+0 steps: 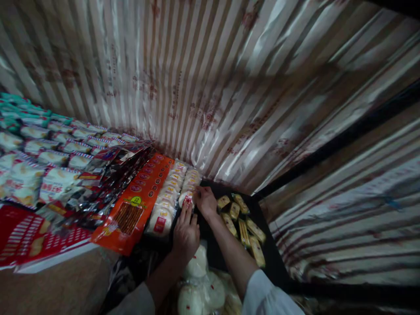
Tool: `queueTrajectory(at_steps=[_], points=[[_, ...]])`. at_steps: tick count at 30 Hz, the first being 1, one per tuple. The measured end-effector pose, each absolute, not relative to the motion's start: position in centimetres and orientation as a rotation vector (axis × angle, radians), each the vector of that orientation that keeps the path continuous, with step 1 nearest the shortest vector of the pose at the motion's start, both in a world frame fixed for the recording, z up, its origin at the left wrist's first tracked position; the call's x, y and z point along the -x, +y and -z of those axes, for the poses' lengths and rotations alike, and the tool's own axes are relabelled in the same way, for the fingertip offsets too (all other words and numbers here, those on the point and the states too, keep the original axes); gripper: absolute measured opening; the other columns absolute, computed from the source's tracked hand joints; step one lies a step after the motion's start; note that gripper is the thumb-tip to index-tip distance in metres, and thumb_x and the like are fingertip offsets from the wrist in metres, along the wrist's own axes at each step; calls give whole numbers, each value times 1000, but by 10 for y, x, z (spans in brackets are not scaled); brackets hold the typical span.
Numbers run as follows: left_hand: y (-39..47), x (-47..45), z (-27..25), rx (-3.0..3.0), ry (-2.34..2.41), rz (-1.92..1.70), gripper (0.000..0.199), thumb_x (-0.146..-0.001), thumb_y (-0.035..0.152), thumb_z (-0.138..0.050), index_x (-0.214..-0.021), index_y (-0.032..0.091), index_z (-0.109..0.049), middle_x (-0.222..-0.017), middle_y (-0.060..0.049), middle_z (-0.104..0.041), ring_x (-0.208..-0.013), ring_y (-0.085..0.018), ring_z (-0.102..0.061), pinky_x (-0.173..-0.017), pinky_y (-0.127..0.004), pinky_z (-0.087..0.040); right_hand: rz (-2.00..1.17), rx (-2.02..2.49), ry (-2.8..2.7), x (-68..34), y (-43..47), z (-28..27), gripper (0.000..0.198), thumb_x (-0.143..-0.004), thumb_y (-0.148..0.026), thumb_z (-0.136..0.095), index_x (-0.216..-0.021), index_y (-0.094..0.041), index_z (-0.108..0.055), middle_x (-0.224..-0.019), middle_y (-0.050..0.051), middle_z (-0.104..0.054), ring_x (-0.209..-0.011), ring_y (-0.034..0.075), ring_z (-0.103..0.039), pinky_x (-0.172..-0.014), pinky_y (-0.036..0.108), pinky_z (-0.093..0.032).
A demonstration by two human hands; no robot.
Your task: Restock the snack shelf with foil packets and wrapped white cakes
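A packet of white round cakes [188, 197] in clear wrap with a red label lies at the near end of a row of similar packets. On its near edge rest the outstretched fingers of my left hand [187, 234]. My right hand [206, 202] is bent round the packet's right side, its fingertips partly hidden. Just left runs another row of these packets [169, 192], the nearest one showing a red label [159, 224]. Below my wrists sit larger white round buns [198, 262] in clear bags.
Several small yellow packets [244, 232] lie on the black surface [274, 251] at right. An orange packet of brown sticks [131, 218], dark shiny packets [108, 175] and rows of white bags [55, 183] fill the left. Striped plastic sheeting [183, 87] hangs behind, crossed by a black pole [328, 151].
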State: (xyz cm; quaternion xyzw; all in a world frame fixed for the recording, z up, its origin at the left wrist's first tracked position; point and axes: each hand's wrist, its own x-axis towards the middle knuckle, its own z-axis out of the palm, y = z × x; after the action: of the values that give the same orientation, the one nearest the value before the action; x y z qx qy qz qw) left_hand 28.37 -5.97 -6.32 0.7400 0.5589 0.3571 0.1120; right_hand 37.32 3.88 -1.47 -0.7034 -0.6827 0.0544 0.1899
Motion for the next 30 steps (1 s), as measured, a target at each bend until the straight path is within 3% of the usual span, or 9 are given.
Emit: queueTrajectory(at_steps=[4,9,13,16,20,26,30], points=[[-53,-285,74,-2153,1648,-989,43,-79,17,-47,-120,6,-55,-143,-22,-36,-136,-33,-27,-102,-49,-39,-132,1875,-1980,-381,50,24,22,-84,-25,-50,-94,-20,-68,-100,8,-60,-85,17,-59,-75,26,-46],[-53,-288,71,-2090,1657,-899,50,-80,26,-51,-125,5,-51,-145,-23,-32,-137,-34,-24,-101,-50,-38,-114,1724,-2059,-387,52,22,17,-82,-25,-50,-83,-20,-67,-94,4,-65,-92,19,-56,-82,28,-44],[-50,-287,69,-2086,1671,-860,49,-82,28,-47,-126,5,-50,-145,-21,-34,-136,-33,-26,-102,-48,-37,-263,1856,-2120,-379,57,8,19,-84,-31,-49,-92,-22,-65,-80,1,-67,-78,17,-61,-69,25,-44],[-51,-286,68,-2104,1673,-832,50,-82,29,-47,-125,3,-51,-145,-22,-33,-136,-33,-25,-102,-48,-36,-295,1973,-2163,-371,65,0,25,-85,-38,-51,-101,-24,-63,-82,1,-70,-73,18,-64,-62,25,-41],[-52,-286,68,-2118,1673,-825,50,-82,30,-48,-125,3,-51,-145,-22,-32,-137,-34,-23,-102,-48,-36,-287,2066,-2226,-366,78,-1,18,-81,-36,-58,-89,-23,-68,-83,3,-71,-77,21,-65,-63,26,-42],[-52,-287,69,-2119,1724,-817,49,-85,32,-46,-125,6,-53,-146,-19,-32,-137,-32,-25,-102,-47,-36,-679,1759,-2192,-370,89,7,11,-78,-21,-57,-79,-21,-68,-78,0,-69,-71,15,-64,-65,23,-45],[-52,-286,69,-2135,1724,-821,47,-84,33,-46,-122,6,-55,-146,-19,-33,-136,-32,-27,-102,-46,-37,-608,1658,-2213,-373,91,11,15,-81,-22,-51,-82,-19,-66,-74,0,-67,-66,14,-61,-63,23,-44]])
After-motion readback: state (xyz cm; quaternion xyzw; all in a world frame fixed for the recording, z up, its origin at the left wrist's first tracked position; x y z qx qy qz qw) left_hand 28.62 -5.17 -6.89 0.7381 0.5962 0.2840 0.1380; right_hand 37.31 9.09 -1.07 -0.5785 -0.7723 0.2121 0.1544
